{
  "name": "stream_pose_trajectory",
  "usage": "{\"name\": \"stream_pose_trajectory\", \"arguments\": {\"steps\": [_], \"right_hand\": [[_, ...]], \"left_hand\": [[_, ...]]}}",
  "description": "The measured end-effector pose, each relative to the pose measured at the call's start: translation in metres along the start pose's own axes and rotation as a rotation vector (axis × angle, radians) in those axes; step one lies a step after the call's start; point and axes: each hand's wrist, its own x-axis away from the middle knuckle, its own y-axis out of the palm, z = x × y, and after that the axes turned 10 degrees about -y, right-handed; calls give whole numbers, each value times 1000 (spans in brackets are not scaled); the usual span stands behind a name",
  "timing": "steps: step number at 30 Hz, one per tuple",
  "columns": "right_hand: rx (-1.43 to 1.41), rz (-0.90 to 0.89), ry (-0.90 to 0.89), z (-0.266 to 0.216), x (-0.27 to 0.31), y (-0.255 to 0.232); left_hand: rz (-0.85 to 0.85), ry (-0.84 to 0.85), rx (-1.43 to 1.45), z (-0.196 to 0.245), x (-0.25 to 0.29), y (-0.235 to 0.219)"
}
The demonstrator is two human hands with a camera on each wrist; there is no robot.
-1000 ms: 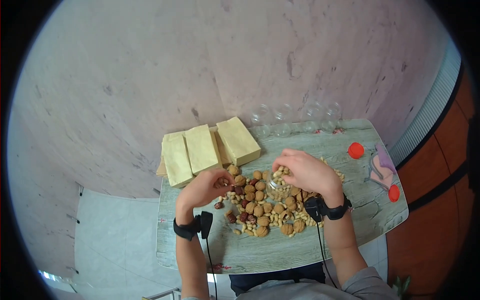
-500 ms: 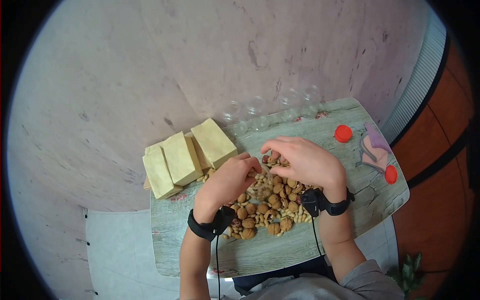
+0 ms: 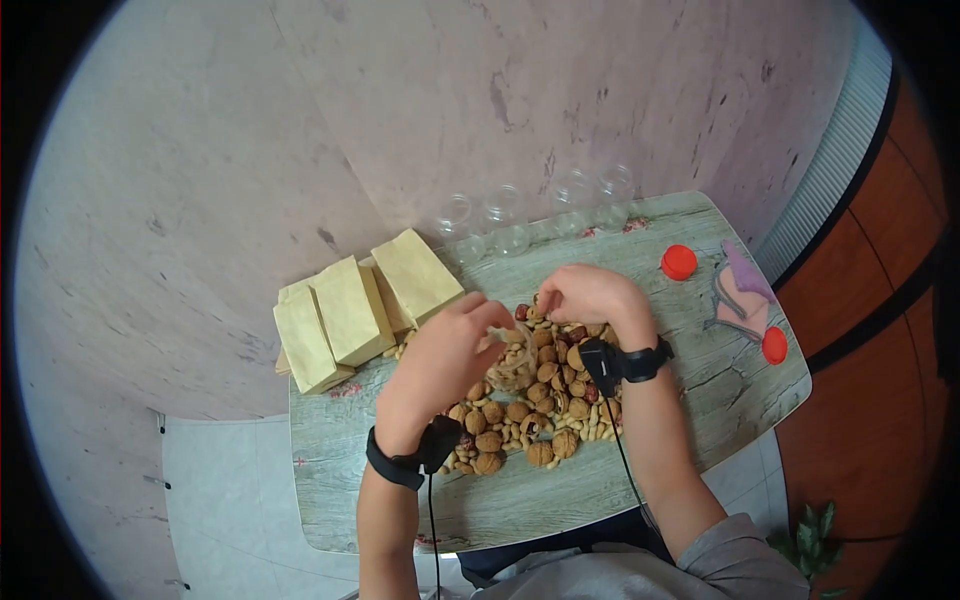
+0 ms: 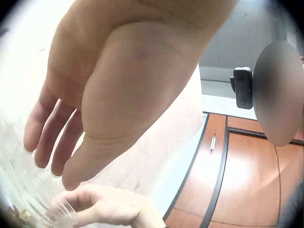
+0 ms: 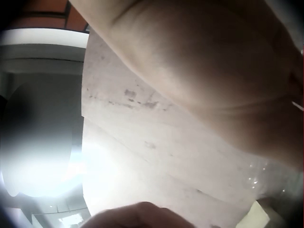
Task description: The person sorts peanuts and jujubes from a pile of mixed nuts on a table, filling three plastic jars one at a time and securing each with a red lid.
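Note:
A clear jar [image 3: 514,368] with nuts inside stands among loose walnuts [image 3: 489,441], peanuts and dark red dates [image 3: 522,312]. My left hand [image 3: 450,350] is just left of the jar, its fingertips close to the rim. In the left wrist view the fingers [image 4: 66,123] of this hand extend loosely, with nothing seen between them. Beyond the jar, my right hand [image 3: 592,296] reaches down at the far side of the pile, its fingers bent toward the nuts. Its fingertips are largely hidden, and I cannot tell whether they pinch a nut.
Folded yellowish paper bags [image 3: 352,310] stand at the table's back left. Several clear jars [image 3: 508,215] line the back edge by the wall. Red lids [image 3: 679,262] and a pink and purple cloth [image 3: 742,290] lie at the right.
My left hand has moved right from the pile's left side to the jar. The right hand has left the jar's mouth and moved to nuts at the back of the pile.

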Motion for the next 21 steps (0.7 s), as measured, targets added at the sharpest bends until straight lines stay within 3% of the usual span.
{"name": "stream_pose_trajectory", "arguments": {"steps": [4, 8, 10, 21], "right_hand": [[39, -96, 31, 10, -19, 17], [89, -159, 96, 9, -27, 23], [99, -167, 102, 6, -28, 24], [191, -247, 17, 9, -34, 37]], "left_hand": [[69, -150, 130, -20, 16, -9], [73, -160, 166, -38, 29, -11], [35, -258, 196, -43, 34, -15], [91, -268, 223, -75, 42, -30]]}}
